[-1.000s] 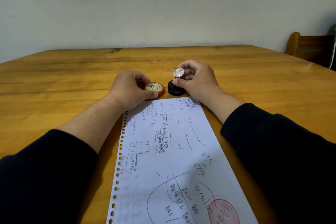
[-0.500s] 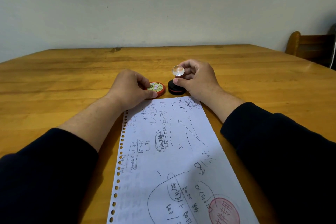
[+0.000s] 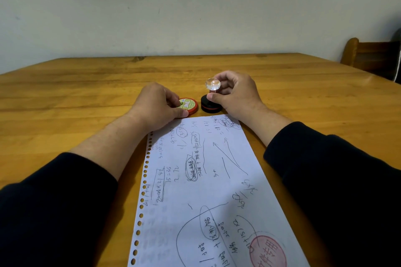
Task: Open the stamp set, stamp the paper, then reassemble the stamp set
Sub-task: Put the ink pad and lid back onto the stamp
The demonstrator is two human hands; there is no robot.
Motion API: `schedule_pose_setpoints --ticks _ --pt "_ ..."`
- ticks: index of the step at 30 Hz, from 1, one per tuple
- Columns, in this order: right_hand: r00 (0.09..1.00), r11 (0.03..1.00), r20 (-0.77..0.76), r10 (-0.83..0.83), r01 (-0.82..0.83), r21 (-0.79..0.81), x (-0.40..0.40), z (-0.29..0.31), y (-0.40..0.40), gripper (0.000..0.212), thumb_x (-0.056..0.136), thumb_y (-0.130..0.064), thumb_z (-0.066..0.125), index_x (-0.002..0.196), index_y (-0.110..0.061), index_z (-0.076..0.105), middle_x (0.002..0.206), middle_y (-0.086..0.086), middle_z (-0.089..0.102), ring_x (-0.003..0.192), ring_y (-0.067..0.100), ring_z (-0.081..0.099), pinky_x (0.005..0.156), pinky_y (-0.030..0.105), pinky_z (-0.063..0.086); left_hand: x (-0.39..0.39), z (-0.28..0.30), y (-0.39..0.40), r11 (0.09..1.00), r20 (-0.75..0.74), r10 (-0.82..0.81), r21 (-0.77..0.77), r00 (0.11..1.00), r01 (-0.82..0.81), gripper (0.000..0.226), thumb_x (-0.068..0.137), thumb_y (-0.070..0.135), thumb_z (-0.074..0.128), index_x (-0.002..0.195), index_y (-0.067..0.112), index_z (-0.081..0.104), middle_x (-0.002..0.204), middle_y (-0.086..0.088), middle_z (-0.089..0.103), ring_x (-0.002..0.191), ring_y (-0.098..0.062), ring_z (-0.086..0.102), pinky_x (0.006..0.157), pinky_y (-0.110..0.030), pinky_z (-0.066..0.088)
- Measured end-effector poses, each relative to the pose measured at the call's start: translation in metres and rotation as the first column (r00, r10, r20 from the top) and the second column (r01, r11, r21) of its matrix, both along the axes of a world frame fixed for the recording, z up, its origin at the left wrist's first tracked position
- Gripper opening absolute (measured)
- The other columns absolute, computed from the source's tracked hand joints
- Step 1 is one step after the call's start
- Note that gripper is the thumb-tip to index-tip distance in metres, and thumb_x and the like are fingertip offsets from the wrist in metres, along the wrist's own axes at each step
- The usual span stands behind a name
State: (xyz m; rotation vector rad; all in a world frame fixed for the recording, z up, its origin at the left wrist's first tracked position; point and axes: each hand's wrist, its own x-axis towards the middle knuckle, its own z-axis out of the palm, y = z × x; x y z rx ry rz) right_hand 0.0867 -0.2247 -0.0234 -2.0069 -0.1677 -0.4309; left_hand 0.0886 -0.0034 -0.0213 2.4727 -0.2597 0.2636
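Note:
A round red ink pad tin (image 3: 189,105) with a green label lies on the wooden table (image 3: 86,84) just beyond the paper. My left hand (image 3: 157,105) grips its left edge with thumb and fingers. To its right stands a stamp with a black round base (image 3: 207,105) and a clear ball knob (image 3: 212,83). My right hand (image 3: 235,95) pinches the stem just under the knob. A hole-punched sheet of paper (image 3: 206,191) covered in handwriting lies in front of me, with a round red stamp print (image 3: 268,252) near its lower right.
A wooden chair back (image 3: 368,55) stands at the table's far right corner. A plain pale wall rises behind the table's far edge.
Both hands stay on the tin and the stamp. The left thumb has shifted slightly along the tin's near edge; nothing else has visibly moved.

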Motion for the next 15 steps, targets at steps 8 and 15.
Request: schedule_pose_setpoints --ticks 8,15 --pt "1.000 1.000 -0.004 0.001 -0.001 -0.010 -0.0007 0.0002 0.0002 0.039 0.075 -0.007 0.092 0.100 -0.026 0.069 0.094 -0.004 0.077 0.090 0.015 0.077 0.086 0.037 0.065 -0.0037 0.0027 -0.0011 0.999 0.013 -0.017 0.051 1.000 0.017 0.021 0.074 0.033 0.092 0.081 0.019 0.078 0.105 -0.002 0.078 0.095 -0.017 0.072 0.089 -0.037 0.060" --pt "1.000 1.000 -0.001 0.002 -0.002 -0.015 -0.0010 0.0008 -0.0002 0.039 0.075 -0.007 0.092 0.099 -0.028 0.069 0.093 -0.004 0.077 0.088 0.015 0.077 0.085 0.037 0.065 -0.0056 0.0007 0.0005 0.999 0.052 -0.036 0.015 0.998 0.035 0.037 0.079 0.045 0.086 0.107 0.020 0.080 0.114 0.001 0.076 0.103 -0.015 0.066 0.080 -0.028 0.052"
